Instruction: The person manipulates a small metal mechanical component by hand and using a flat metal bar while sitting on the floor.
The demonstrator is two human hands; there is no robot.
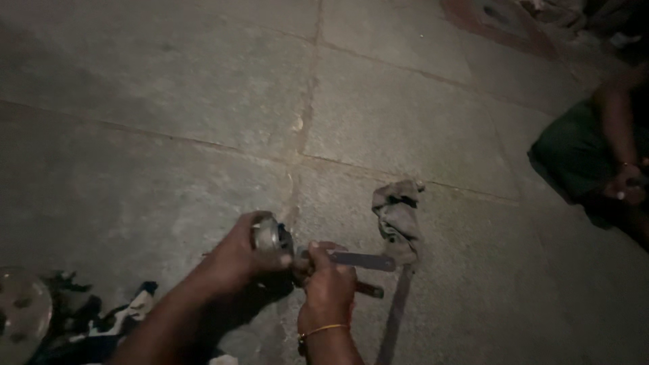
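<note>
My left hand [238, 255] grips a round metal part [270, 235], shiny on its face, held just above the stone floor. My right hand [328, 282] is closed around a flat grey metal tool [362, 259] whose end meets the round part. A second dark rod-like piece [370, 290] pokes out below my right fingers. A thin yellow bangle [323, 330] sits on my right wrist.
A crumpled grey rag [398, 217] lies on the stone slab floor [203, 101] just right of the tool. A round metal disc [23, 307] and dark cloth [101, 321] rest at lower left. Another person sits at the right edge, hand [625, 184] on knee.
</note>
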